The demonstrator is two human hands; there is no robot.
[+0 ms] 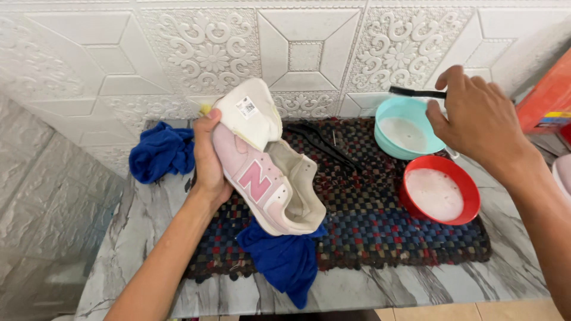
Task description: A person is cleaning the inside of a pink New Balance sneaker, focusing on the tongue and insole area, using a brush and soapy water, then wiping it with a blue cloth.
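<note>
My left hand (208, 157) grips a pink and cream sneaker (267, 172) by its toe end, with the tongue folded up and the shoe's opening turned to the right. The sneaker hovers over a woven dark mat (386, 226) and a blue cloth (285, 261). My right hand (476, 119) holds a thin black-handled brush (416, 92) above a teal bowl (386, 142) of cloudy liquid. Black laces (321, 142) lie on the mat behind the shoe.
A red bowl (470, 211) of foamy white liquid stands in front of the teal one. A second blue cloth (160, 151) is bunched at the back left. The marble-patterned table (416, 285) stands against a white embossed wall. An orange box (547, 95) sits at the far right.
</note>
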